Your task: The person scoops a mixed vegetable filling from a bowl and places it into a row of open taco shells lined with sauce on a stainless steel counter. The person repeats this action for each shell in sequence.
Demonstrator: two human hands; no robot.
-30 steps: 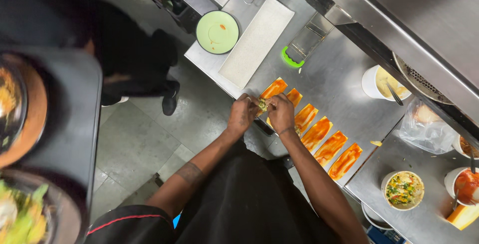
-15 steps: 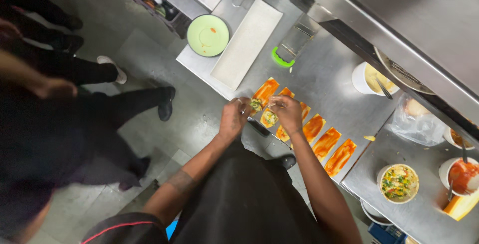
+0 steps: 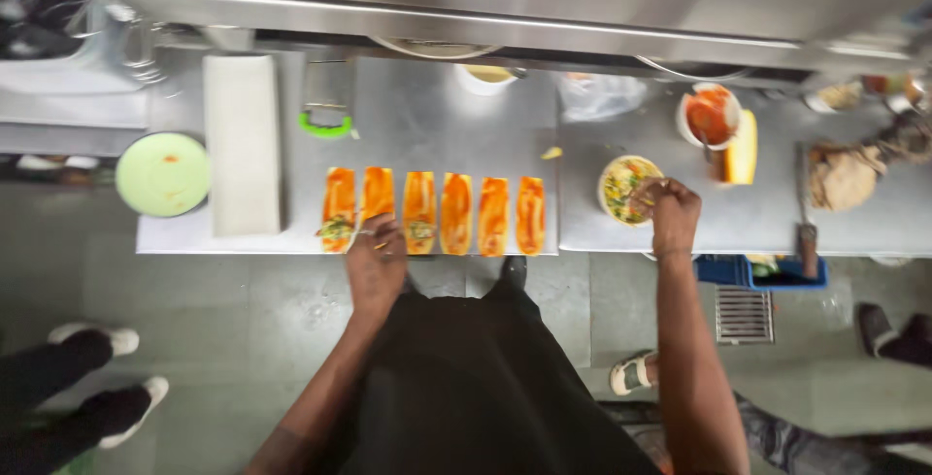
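Observation:
Several orange sauce-coated bread strips (image 3: 454,211) lie in a row on the steel counter (image 3: 427,116). The leftmost strip (image 3: 338,209) carries a bit of green filling at its near end. My left hand (image 3: 377,260) rests over the near end of the second strip, fingers bent down on it. My right hand (image 3: 666,211) reaches into a white bowl of chopped vegetable mix (image 3: 621,184), fingers pinched in the filling.
A long white tray (image 3: 241,141) and a pale green plate (image 3: 162,174) sit at the left. A bowl of red sauce (image 3: 709,114), a yellow block (image 3: 743,147), flatbreads (image 3: 847,178) and a knife (image 3: 806,232) lie right. Another person's feet (image 3: 107,378) stand lower left.
The view has swung so the counter runs level. My right hand left the strips and went right into the filling bowl; my left hand stays at the strips.

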